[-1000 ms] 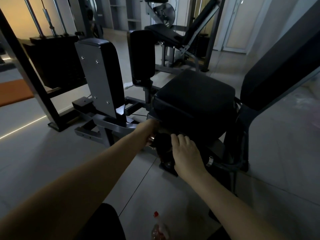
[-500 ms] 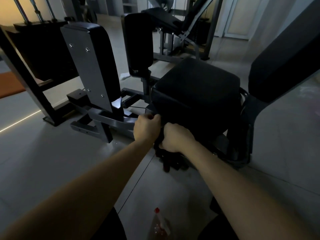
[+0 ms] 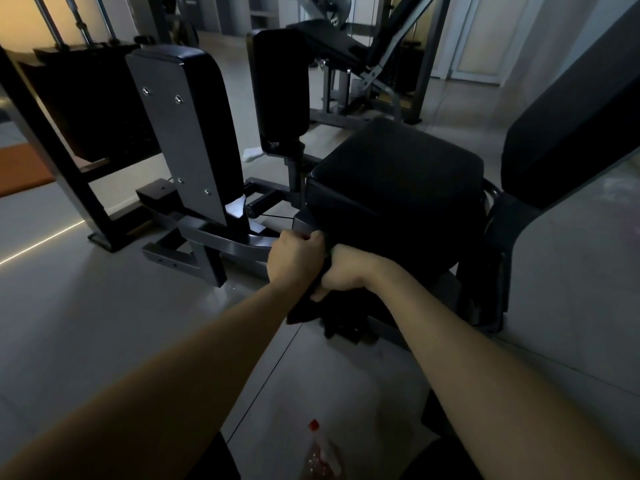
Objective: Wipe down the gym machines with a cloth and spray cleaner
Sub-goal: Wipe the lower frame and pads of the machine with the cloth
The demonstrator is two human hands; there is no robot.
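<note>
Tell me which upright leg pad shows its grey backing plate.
The nearer left pad; screws dot its grey plate, while the farther pad looks all black.

At nine o'clock an orange mat (image 3: 21,169); at one o'clock a pale door (image 3: 485,36); at eleven o'clock a white scrap (image 3: 251,153), maybe a sock.

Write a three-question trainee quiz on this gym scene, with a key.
1. True or false: the left hand holds the bottle.
2. Multiple choice: where do both the left and the right hand grip the cloth? A) on the backrest B) at the front edge of the seat C) on the orange mat
3. Fill in: the bottle's top is ____.
Key: 1 false, neither hand holds it and it sits low in view by the person's legs; 2 B; 3 red.
</note>
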